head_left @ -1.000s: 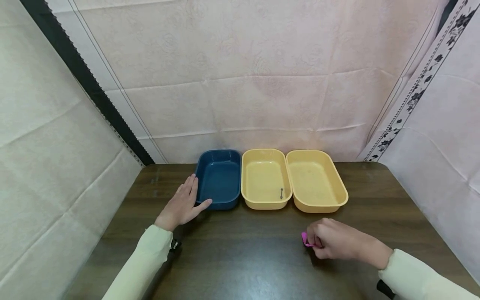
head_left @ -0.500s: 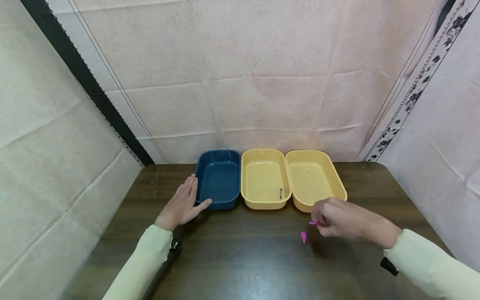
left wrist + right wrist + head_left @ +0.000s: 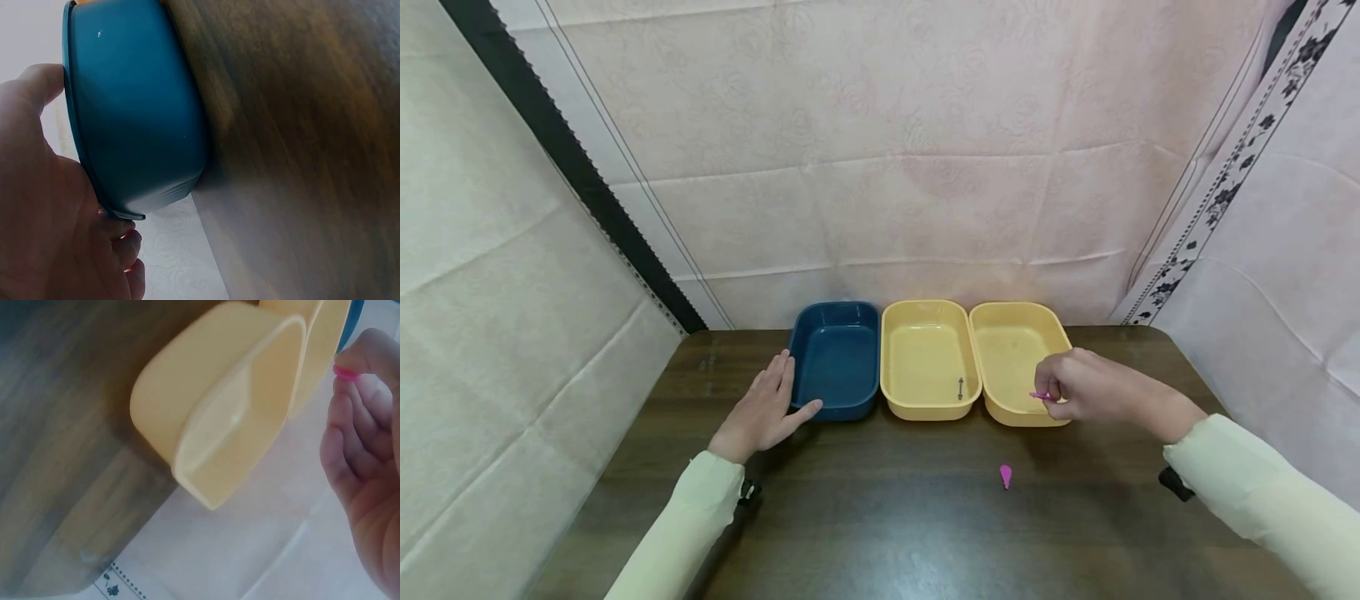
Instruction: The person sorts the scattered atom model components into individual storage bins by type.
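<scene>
right hand [image 3: 1078, 390]: fingers pinch pink piece [image 3: 1040, 396], lifted off worktop [image 3: 880, 517], now over right yellow tray [image 3: 1000, 329], centre frame
left hand [image 3: 765, 412]: flat, relaxed, touching blue tray [image 3: 838, 312]

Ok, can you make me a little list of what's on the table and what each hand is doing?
table: dark wood
trays: blue tray, middle yellow tray, right yellow tray, side by side
in middle yellow tray: small grey pin
left hand: flat on the table, touching the blue tray
right hand: pinches a small pink piece over the right yellow tray
loose on table: another pink piece
</scene>
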Demonstrator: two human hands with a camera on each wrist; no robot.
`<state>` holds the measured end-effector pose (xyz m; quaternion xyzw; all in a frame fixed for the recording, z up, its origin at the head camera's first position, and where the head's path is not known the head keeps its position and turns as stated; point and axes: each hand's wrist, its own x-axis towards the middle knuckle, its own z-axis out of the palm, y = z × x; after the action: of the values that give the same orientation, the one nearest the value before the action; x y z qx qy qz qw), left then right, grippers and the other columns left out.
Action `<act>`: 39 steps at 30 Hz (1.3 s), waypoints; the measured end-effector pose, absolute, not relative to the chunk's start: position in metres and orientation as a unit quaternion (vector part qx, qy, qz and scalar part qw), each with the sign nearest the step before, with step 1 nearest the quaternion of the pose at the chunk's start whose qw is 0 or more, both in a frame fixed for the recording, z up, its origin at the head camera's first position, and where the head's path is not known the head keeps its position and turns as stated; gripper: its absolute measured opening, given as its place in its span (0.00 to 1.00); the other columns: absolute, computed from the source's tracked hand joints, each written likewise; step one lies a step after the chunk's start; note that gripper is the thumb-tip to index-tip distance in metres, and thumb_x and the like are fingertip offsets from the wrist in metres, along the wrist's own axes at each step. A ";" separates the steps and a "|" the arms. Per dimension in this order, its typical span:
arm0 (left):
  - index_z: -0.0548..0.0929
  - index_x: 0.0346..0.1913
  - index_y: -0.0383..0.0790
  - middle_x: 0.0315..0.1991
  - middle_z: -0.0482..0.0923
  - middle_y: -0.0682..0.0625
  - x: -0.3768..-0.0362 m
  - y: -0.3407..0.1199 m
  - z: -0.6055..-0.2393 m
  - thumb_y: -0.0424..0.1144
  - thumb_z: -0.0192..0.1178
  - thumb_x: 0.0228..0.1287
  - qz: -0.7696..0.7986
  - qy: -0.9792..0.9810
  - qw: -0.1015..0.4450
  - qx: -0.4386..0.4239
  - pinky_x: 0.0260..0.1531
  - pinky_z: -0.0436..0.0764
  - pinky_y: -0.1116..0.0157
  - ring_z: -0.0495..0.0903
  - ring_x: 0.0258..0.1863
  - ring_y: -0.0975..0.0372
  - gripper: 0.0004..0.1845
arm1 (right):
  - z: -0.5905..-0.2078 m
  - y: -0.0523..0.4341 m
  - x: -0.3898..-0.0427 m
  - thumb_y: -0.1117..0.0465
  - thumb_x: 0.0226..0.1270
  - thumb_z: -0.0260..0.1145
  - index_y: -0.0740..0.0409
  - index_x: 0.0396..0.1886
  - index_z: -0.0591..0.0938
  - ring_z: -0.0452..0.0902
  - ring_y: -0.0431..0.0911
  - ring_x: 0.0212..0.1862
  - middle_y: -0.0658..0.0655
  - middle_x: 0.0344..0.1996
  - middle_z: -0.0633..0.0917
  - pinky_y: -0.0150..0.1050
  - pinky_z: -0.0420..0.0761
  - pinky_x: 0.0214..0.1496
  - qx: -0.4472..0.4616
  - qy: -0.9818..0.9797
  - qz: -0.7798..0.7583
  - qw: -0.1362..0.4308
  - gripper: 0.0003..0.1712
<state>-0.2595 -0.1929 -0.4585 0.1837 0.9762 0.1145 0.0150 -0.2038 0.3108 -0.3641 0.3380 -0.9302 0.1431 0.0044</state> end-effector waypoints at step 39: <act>0.45 0.84 0.27 0.87 0.39 0.33 -0.259 -0.194 -0.459 0.72 0.45 0.76 0.128 0.974 0.015 0.189 0.85 0.48 0.41 0.43 0.86 0.39 0.56 | -0.363 0.302 -0.244 0.67 0.59 0.79 0.61 0.42 0.87 0.84 0.46 0.40 0.54 0.36 0.88 0.48 0.88 0.46 0.336 -0.938 0.086 0.008 0.12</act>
<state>-0.2586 -0.1937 -0.4587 0.1888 0.9736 0.1275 0.0146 -0.2437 0.3016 -0.3628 0.3363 -0.9378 0.0855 0.0078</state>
